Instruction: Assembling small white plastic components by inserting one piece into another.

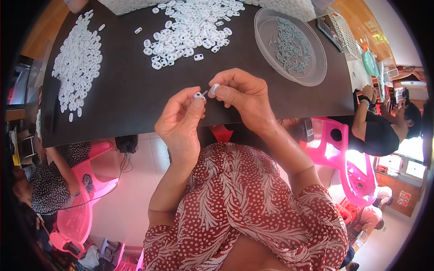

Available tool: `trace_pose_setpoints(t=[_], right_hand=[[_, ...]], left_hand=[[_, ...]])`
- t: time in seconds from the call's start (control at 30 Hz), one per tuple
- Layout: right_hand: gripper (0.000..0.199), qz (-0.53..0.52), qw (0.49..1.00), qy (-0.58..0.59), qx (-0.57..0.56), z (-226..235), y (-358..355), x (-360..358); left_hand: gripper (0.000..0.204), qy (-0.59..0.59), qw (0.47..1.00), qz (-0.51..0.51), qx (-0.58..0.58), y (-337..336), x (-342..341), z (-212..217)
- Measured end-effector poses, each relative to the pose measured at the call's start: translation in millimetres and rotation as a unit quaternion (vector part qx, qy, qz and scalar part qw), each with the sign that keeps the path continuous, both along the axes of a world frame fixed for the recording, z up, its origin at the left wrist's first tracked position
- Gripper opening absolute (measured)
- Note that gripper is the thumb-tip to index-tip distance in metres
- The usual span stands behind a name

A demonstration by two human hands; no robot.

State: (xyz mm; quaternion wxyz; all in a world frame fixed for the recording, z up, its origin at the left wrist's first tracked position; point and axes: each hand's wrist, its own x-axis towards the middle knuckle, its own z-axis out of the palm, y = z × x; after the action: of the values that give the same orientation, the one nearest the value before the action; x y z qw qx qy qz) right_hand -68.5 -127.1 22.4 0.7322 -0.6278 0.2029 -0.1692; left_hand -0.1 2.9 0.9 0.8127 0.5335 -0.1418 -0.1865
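Between finger and thumb, my left hand point(181, 118) pinches a small white plastic piece point(199, 95) with holes in it. My right hand point(247, 95) grips a small white oval piece point(214, 88), just to the right of the other. A thin grey pin point(205, 93) shows in the narrow gap between the two; which piece it sits in I cannot tell. Both hands are above the near edge of the dark table point(122, 86). Beyond them lies a heap of loose white pieces point(190, 36) with holes.
A second pile of white pieces point(79, 63) is at the left. At the right stands a round clear tray point(318, 74) of small grey-green pins point(291, 43). Behind it lies a phone point(330, 34). Pink chairs point(332, 140) and other people point(384, 131) flank the table.
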Motion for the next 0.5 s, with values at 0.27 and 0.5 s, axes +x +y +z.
trace_pose_setpoints(t=[0.27,0.5], right_hand=[[0.012,-0.021,1.0,-0.008,0.02,-4.2,-2.6,2.2],[0.012,-0.029,0.999,-0.022,0.003,-5.8,-2.7,4.2]], left_hand=[[0.014,0.022,0.999,0.001,0.029,-0.2,-1.0,6.6],[0.013,0.023,0.999,-0.005,0.04,-0.7,-1.3,5.9]])
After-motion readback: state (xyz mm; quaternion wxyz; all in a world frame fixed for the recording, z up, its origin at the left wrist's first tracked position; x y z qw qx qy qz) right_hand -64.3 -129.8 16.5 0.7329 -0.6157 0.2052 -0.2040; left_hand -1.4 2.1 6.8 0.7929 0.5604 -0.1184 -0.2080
